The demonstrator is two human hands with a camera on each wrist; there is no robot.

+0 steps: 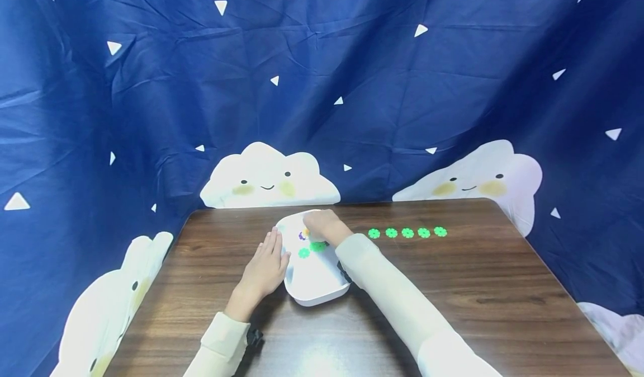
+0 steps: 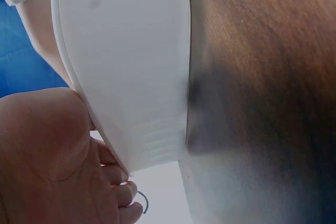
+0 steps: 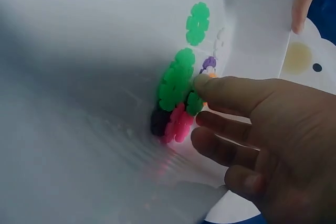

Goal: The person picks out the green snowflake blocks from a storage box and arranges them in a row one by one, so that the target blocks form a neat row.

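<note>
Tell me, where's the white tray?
In the head view the tray sits mid-table, between the left hand at its left edge and the right hand reaching inside, left of the green row.

white tray (image 1: 322, 296), green flower pieces (image 1: 407, 232), brown table (image 1: 483, 287)

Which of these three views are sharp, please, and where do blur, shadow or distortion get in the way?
Head view: evenly lit and fairly sharp, though wide-angle bending curves the table edges. Left wrist view: too close, so the tray wall is a soft white mass, with a dark shadow on the wood beside it. Right wrist view: the near tray floor blurs grey; the green pieces and right hand are only moderately crisp.
</note>
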